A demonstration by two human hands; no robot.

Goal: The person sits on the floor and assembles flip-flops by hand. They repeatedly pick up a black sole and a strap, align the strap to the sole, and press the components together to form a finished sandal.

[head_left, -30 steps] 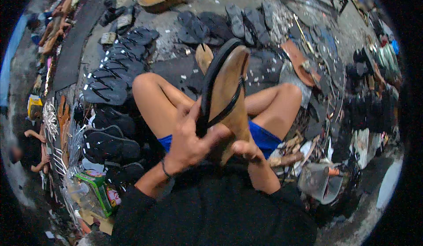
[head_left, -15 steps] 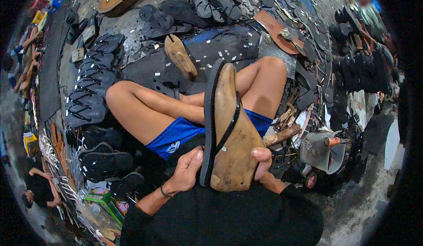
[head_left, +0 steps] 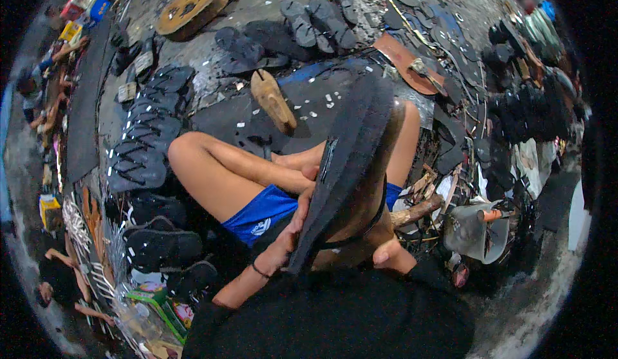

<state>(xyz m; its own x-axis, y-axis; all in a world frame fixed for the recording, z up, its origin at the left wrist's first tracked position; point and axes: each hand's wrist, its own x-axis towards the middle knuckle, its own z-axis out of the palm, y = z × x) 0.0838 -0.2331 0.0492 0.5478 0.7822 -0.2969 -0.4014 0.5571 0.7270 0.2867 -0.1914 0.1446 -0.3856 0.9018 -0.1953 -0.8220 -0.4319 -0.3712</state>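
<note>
A black sandal [head_left: 347,159] on a wooden shoe last [head_left: 370,208] is held up in front of me, tilted so that its dark sole faces left and upward. My left hand [head_left: 297,224] lies along the sole's left edge, its fingers stretched up and pressed against it. My right hand [head_left: 386,246] grips the last low down near the heel; most of its fingers are hidden. A thin black strap crosses the last. Beyond my crossed legs, a second wooden last [head_left: 272,100] lies on a dark mat [head_left: 222,119] among small white scraps.
Rows of black sandals [head_left: 145,130] lie on the left, with more sandals [head_left: 315,24] at the far side. A round wooden block [head_left: 193,8] is at the far left. On the right are a brown sole-shaped piece [head_left: 405,63], a wooden stick [head_left: 418,211] and a grey container [head_left: 476,230].
The sandal and last have turned, so the underside of the sole now shows. My left hand has slid up along the sole's edge. The view has shifted slightly.
</note>
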